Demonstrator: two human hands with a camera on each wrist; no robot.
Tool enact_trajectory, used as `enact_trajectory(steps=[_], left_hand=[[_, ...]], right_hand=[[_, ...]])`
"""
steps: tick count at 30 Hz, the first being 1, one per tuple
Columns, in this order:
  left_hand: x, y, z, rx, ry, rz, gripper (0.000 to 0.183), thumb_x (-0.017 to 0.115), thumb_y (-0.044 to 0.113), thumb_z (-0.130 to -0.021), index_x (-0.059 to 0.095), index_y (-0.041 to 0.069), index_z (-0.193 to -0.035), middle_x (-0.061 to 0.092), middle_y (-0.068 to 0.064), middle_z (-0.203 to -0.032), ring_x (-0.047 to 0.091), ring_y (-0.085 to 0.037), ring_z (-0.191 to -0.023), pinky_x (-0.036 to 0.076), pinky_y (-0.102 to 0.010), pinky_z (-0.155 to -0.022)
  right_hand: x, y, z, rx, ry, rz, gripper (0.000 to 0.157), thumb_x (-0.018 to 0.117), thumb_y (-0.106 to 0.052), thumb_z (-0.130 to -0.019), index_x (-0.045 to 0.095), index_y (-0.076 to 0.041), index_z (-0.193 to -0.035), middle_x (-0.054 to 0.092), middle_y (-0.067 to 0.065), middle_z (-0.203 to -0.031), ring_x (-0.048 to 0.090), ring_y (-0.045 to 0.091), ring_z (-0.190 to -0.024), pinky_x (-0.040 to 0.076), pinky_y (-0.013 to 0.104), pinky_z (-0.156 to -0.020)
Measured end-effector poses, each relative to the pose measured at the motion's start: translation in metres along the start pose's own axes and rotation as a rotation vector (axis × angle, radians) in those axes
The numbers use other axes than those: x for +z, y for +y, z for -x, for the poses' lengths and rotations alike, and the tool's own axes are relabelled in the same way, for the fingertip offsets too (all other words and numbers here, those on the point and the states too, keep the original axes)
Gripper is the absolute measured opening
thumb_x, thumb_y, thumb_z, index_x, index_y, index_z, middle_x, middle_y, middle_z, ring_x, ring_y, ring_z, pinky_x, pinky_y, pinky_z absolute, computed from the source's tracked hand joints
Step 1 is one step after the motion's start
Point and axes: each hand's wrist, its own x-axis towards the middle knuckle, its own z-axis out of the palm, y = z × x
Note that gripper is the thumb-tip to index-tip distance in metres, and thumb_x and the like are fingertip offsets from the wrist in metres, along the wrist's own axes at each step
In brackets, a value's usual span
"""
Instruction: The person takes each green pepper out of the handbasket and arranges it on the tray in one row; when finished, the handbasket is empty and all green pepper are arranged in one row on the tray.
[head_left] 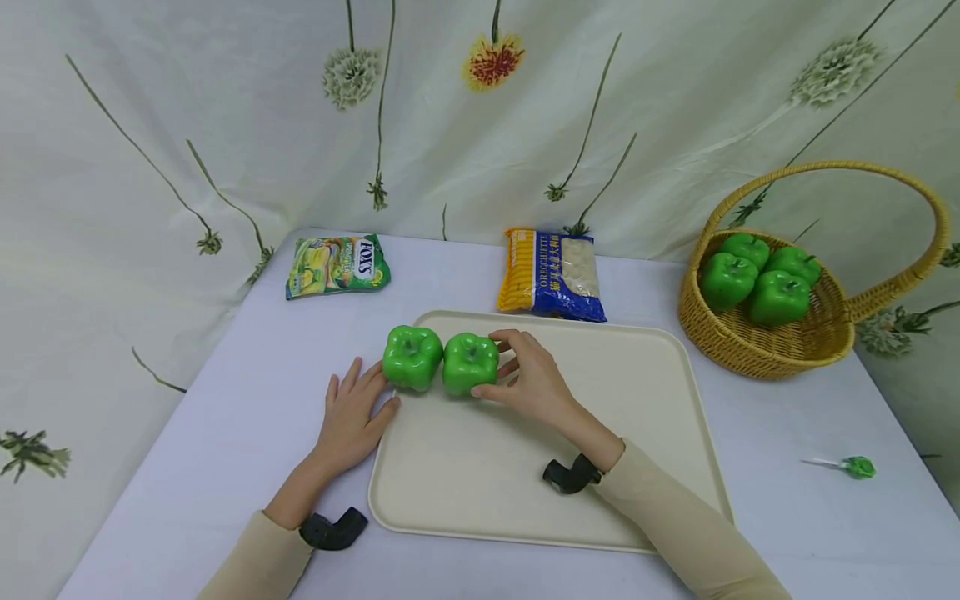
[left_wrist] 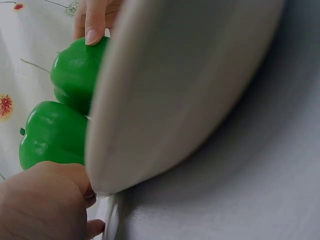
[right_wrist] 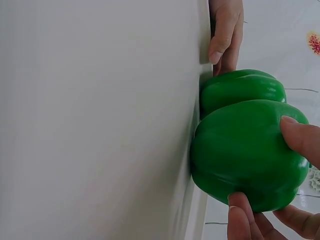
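Head view: the right hand [head_left: 531, 382] pinches a green pepper [head_left: 470, 364] between thumb and fingers. Just left of that hand's pepper sits a second pepper [head_left: 412, 357], touched by the left hand [head_left: 351, 423], its fingers spread. Beneath the right hand lies a tray [head_left: 465, 483]; well to its right, a basket [head_left: 750, 360].

The peppers [head_left: 470, 364] look smooth and glossy, the tray [head_left: 465, 475] matt, the basket [head_left: 738, 352] rough wicker
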Motion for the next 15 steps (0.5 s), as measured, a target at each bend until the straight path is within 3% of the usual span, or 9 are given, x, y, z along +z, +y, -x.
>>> enact_trajectory(steps=[10, 15], left_hand=[[0.001, 0.002, -0.002, 0.005, -0.004, 0.008, 0.048, 0.052, 0.023, -0.097, 0.048, 0.005, -0.142, 0.040, -0.019, -0.152, 0.013, -0.050, -0.147, -0.001, -0.072, -0.112], [0.000, 0.001, -0.001, 0.003, -0.005, 0.011, 0.048, 0.052, 0.022, -0.098, 0.047, 0.004, -0.142, 0.040, -0.020, -0.152, 0.013, -0.051, -0.146, -0.001, -0.072, -0.112]], right_hand=[[-0.004, 0.002, 0.002, 0.000, -0.020, -0.008, 0.078, 0.088, -0.022, -0.072, 0.048, -0.007, -0.137, 0.057, 0.013, -0.119, 0.069, 0.024, -0.087, 0.055, 0.022, -0.068], [-0.013, 0.001, 0.004, 0.015, -0.041, 0.004, 0.082, 0.088, -0.025, -0.072, 0.045, -0.007, -0.140, 0.056, 0.014, -0.125, 0.068, 0.025, -0.093, 0.058, 0.030, -0.074]])
